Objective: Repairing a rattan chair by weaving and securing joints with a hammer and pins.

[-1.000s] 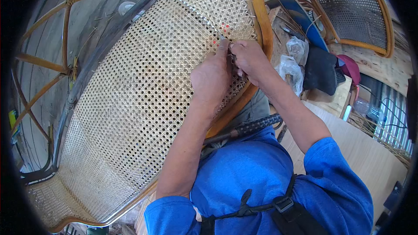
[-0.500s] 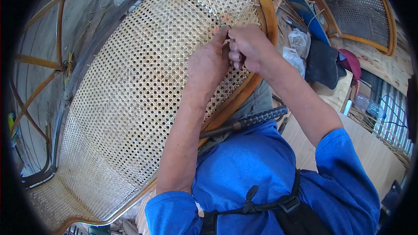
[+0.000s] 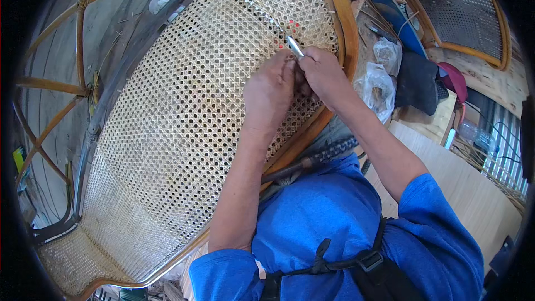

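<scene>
A large curved panel of woven cane [image 3: 184,106] stretches in front of me, edged by a thick brown rattan frame [image 3: 341,0]. My right hand [image 3: 324,75] is closed around a slim, shiny metal tool [image 3: 294,47] with a narrow tip. That tip points up and left, over the weave near small red spots [image 3: 292,23]; whether it touches the cane I cannot tell. Close beside it, my left hand [image 3: 270,86] is curled against the panel, its fingertips by the right hand. What its fingers pinch, if anything, is hidden.
Another rattan piece with a dark mesh panel [image 3: 457,14] stands at the far right. Clear plastic bags [image 3: 379,86], a dark red cap [image 3: 452,81] and a plastic bottle [image 3: 473,134] lie right of me. Rattan poles [image 3: 79,28] cross at the left.
The shiny metal tool now shows above my right hand, where it was hidden before. Both hands have drawn slightly down and toward me on the weave.
</scene>
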`<action>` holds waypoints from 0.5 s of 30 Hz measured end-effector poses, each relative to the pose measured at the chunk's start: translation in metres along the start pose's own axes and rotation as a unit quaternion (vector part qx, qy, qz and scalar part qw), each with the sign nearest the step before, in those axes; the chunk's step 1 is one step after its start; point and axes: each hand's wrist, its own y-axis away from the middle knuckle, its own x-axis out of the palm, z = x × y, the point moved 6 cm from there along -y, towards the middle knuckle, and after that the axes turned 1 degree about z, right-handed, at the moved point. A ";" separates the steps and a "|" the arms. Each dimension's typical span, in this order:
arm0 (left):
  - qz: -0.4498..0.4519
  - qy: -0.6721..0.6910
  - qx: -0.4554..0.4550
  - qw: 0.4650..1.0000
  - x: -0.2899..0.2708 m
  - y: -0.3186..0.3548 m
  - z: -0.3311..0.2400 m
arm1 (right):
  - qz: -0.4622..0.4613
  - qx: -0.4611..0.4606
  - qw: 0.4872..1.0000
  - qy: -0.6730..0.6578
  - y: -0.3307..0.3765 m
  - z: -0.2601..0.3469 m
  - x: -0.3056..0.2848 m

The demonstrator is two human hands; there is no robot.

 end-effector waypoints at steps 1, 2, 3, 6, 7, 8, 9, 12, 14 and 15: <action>0.011 0.079 -0.079 0.994 -0.003 -0.004 0.006 | 0.011 -0.045 0.999 0.009 0.001 0.009 -0.002; 0.022 0.157 -0.156 0.975 -0.005 -0.006 0.012 | 0.011 -0.046 0.999 0.010 0.003 0.015 -0.008; 0.020 0.159 -0.156 0.975 -0.008 -0.008 0.007 | -0.019 -0.051 0.996 0.073 0.006 0.024 -0.020; 0.170 0.045 -0.186 0.967 0.008 -0.006 -0.004 | -0.030 -0.086 0.990 0.105 0.003 0.030 -0.035; 0.158 0.103 -0.201 0.961 0.011 -0.005 -0.008 | -0.006 -0.114 0.991 0.071 0.001 0.033 -0.033; 0.145 0.160 -0.214 0.953 0.013 -0.005 -0.008 | 0.000 -0.116 0.990 0.075 0.002 0.035 -0.031; 0.158 0.237 -0.277 0.918 0.023 -0.005 0.003 | -0.019 -0.148 0.983 0.109 0.009 0.042 -0.031; 0.129 0.394 -0.349 0.840 0.036 -0.010 0.002 | -0.045 -0.202 0.962 0.178 0.022 0.048 -0.034; 0.123 0.423 -0.353 0.825 0.043 -0.011 0.004 | -0.042 -0.231 0.950 0.208 0.025 0.053 -0.030; 0.118 0.447 -0.355 0.813 0.046 -0.012 0.005 | -0.045 -0.237 0.944 0.224 0.026 0.054 -0.030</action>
